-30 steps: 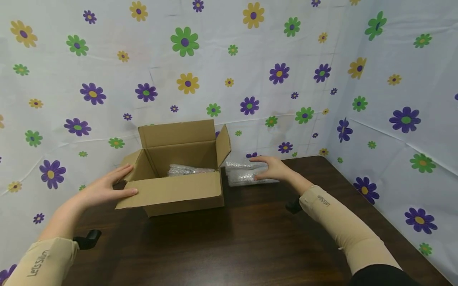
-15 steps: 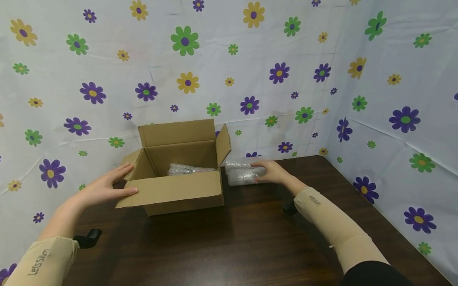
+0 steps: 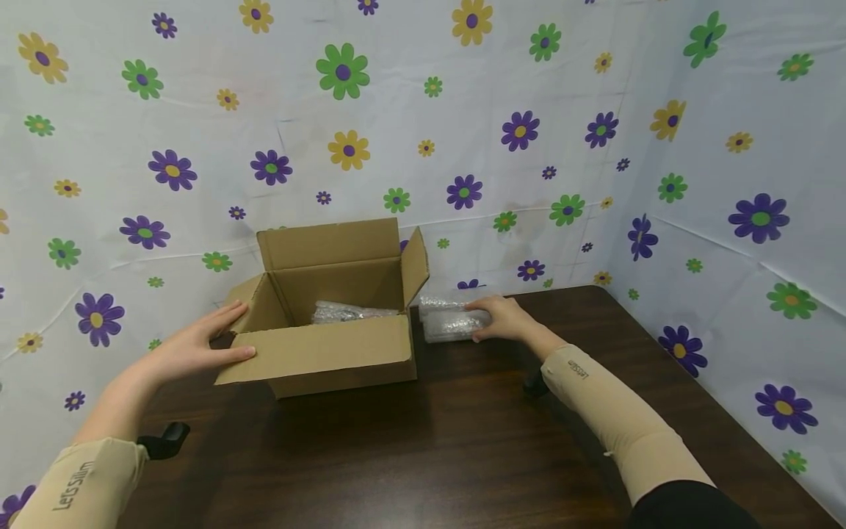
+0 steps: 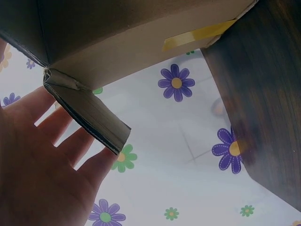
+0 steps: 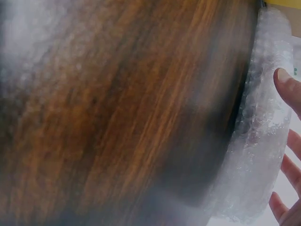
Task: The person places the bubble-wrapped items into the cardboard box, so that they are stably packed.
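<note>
head: right hand [image 3: 504,319] wraps a clear bubble-wrap bundle [image 3: 454,324] on the dark wooden table [image 3: 463,441], just right of the open brown cardboard box [image 3: 330,323] | left wrist: left hand [image 4: 42,165], fingers straight, rests on the box flap [image 4: 89,113] | right wrist: fingertips [image 5: 287,87] curl onto the bundle

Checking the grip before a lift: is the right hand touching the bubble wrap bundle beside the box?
Touching. In the head view the right hand wraps over the end of the bubble wrap bundle; the right wrist view shows fingertips against it.

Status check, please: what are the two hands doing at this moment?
Left hand flat on box flap. Right hand grips bubble-wrapped bundle beside cardboard box. Nothing in the way.
</note>
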{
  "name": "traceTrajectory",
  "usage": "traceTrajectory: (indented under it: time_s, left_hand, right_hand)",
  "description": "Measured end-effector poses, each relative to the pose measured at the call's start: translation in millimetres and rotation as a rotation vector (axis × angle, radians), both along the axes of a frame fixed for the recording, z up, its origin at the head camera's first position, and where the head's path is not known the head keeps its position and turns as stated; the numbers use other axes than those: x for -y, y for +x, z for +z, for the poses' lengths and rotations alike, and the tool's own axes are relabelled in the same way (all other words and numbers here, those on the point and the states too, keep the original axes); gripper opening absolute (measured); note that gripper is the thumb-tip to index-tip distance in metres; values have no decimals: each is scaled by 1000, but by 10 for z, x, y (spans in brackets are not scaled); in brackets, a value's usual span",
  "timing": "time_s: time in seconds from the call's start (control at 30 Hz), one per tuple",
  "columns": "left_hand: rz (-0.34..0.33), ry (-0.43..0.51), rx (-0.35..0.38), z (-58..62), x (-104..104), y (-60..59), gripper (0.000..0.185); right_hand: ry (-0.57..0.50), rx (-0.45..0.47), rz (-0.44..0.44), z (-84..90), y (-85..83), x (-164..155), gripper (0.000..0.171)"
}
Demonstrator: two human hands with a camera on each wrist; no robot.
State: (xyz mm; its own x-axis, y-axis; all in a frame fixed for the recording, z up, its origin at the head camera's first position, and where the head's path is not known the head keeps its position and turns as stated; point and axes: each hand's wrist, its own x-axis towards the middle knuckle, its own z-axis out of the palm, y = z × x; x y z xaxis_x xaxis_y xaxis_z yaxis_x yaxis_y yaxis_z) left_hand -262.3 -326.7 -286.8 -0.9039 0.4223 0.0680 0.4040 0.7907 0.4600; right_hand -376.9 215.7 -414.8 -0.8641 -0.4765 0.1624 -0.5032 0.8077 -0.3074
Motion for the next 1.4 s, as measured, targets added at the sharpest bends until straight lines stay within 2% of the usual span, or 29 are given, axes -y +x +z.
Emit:
traceTrajectory:
  time_s: [0.63, 0.97, 1.2, 1.4]
  left_hand:
    - [0, 13, 13, 3, 2, -9, 90]
    - [3, 9, 3, -7, 2, -15, 90]
    - [5, 3, 5, -3, -6, -16, 90]
    - [3, 0, 2, -7, -7, -17, 89]
  right_hand:
    - [66, -39, 0, -57, -99, 27, 68]
    - [108, -47, 9, -70, -85, 47, 69]
    - [115, -87, 19, -117, -88, 47, 69]
    - [122, -62, 20, -127, -98, 48, 70]
